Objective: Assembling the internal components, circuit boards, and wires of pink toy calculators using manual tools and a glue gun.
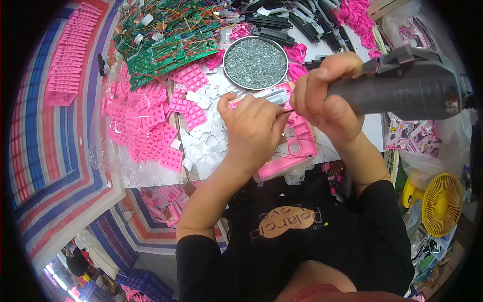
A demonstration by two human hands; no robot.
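My right hand (332, 98) is wrapped around a dark electric screwdriver (402, 95), held lying across at the right. Its thin bit points left, to the fingertips of my left hand (251, 128). Those fingers are bent and pinched together at the bit's end; whatever they hold is hidden or too small to name. Below both hands lies a pink plastic casing (304, 138) with a grey display window (275, 97), a round ring and thin dark wires. Just beyond it stands a round metal dish (255, 63) full of small silvery screws.
Pink keypads (146, 121) and white paper squares (204, 146) cover the table on the left. Green circuit boards with wires (161, 45) are heaped behind. Black plastic parts (307, 25) and pink rings (357, 20) lie at the back right. A yellow fan (441, 205) stands at the right.
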